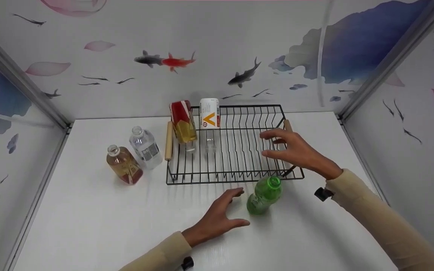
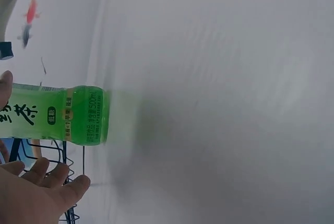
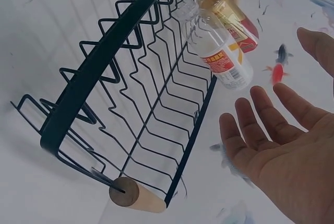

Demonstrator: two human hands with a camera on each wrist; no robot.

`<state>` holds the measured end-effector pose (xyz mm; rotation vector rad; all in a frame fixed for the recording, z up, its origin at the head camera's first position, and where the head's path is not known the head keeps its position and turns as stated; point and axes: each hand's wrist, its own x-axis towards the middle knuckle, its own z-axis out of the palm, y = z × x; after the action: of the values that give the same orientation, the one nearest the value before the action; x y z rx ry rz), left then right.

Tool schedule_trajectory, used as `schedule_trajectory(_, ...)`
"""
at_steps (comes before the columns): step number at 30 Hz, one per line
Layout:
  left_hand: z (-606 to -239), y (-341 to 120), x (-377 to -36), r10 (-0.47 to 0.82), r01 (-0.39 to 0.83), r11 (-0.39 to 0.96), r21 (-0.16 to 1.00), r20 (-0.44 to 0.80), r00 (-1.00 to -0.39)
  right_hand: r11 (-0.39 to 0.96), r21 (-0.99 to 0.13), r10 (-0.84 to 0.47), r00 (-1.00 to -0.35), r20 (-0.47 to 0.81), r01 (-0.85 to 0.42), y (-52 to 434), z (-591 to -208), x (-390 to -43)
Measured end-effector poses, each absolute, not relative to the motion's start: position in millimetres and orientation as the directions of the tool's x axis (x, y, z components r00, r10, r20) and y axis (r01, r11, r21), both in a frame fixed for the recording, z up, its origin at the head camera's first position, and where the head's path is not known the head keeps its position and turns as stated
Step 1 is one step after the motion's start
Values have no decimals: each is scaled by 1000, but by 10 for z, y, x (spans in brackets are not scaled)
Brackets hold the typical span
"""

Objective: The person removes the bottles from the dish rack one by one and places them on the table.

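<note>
A: Where is the green bottle (image 1: 264, 195) relative to the wire rack (image 1: 236, 177)?

B: Upright on the table, just in front of the rack's front rail.

A: Hand states?

B: The left hand (image 1: 217, 218) lies just beside the bottle, fingers spread, holding nothing. The right hand (image 1: 294, 150) hovers over the rack's right side, fingers extended, empty.

A: Rack contents?

B: 2 inverted bottles (image 1: 196, 120) at its rear left.

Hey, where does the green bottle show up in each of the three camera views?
Head view: the green bottle stands on the white table, lower centre, just in front of the wire rack, right of the left hand.
Left wrist view: it lies sideways across the left edge, above the left hand.
Right wrist view: not clearly in it.
Shared landmark: the black wire rack, seen in all three.
</note>
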<state>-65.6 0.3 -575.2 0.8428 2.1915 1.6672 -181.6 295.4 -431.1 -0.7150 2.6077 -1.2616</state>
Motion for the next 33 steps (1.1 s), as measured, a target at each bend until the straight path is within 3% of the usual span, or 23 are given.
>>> schedule_trajectory(16,-5536,-474,-533,554,285,244,927,109,-826,547,-785,-479,-878,-9,-291,2872,-4356,-1993)
schedule_trajectory(33,-5329,-774,-455,496,283,282,917,113,-861,561,-765,-478,-878,13,-316,2748,-4484,-2234)
